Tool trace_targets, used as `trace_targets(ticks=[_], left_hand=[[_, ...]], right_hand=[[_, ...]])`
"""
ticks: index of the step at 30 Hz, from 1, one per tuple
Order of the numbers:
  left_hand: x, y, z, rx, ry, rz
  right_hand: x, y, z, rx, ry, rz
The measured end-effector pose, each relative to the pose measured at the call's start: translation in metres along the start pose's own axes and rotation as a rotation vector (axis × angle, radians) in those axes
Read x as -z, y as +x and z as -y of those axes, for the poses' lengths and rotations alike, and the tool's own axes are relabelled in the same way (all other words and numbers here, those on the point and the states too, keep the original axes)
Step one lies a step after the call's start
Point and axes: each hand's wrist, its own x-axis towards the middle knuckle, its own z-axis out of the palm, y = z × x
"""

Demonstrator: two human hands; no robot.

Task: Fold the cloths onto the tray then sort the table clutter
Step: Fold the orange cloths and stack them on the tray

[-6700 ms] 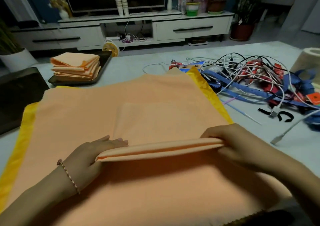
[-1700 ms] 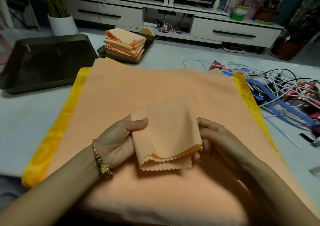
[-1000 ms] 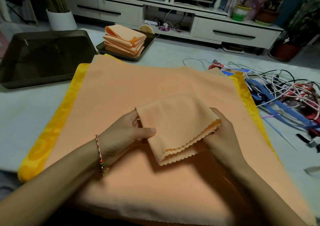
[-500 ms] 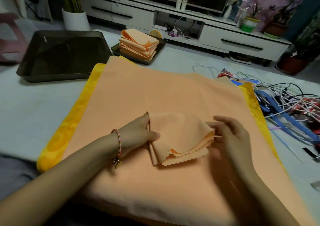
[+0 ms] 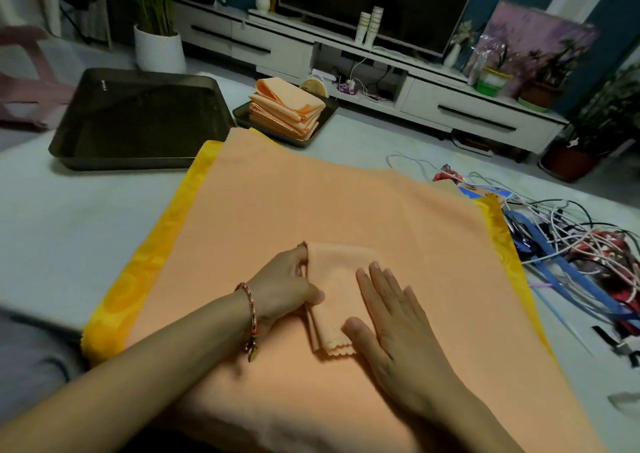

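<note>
The small folded peach cloth with a scalloped edge (image 5: 332,300) lies on the pile of flat peach cloths (image 5: 346,203), toward the near edge of the tabletop. The left hand (image 5: 284,289) pinches its left side; the right hand (image 5: 391,321) presses it with straight fingers. At the far edge, the small dark tray (image 5: 242,117) carries a stack of folded peach cloths (image 5: 285,109). In my judgement this cloth is ready for the tray; the flat pile and the tangle of cables (image 5: 571,241) at the right edge are not yet done.

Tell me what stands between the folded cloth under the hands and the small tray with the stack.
Nothing visible stands in the way. Only the flat spread cloths lie between the folded cloth and the small tray; the big tray sits to the left, the cables to the right.
</note>
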Motion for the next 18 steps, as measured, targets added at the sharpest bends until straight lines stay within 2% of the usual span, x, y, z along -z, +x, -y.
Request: trace_targets(ticks=[1, 3, 6, 10, 12, 14, 18], left_hand=[[0.000, 0.001, 0.001, 0.034, -0.041, 0.024], [0.007, 0.003, -0.006, 0.048, -0.121, 0.054], [0.028, 0.002, -0.023, -0.035, -0.139, 0.064], [0.046, 0.008, -0.037, -0.059, -0.186, 0.086], [0.061, 0.019, -0.038, -0.018, -0.225, 0.018], [0.062, 0.027, -0.042, 0.035, -0.275, -0.040], [0.098, 0.047, -0.058, 0.009, -0.518, -0.179]], right_hand=[[0.002, -0.002, -0.001, -0.053, 0.081, -0.017], [0.009, -0.001, 0.001, -0.177, 0.401, -0.085], [0.027, 0.007, 0.016, -0.267, 0.834, -0.235], [0.046, 0.032, 0.027, -0.335, 1.337, -0.167], [0.047, 0.057, 0.036, -0.355, 1.401, -0.212], [0.051, 0.072, 0.037, -0.377, 1.352, -0.285], [0.076, 0.127, 0.060, -0.219, 1.213, -0.258]])
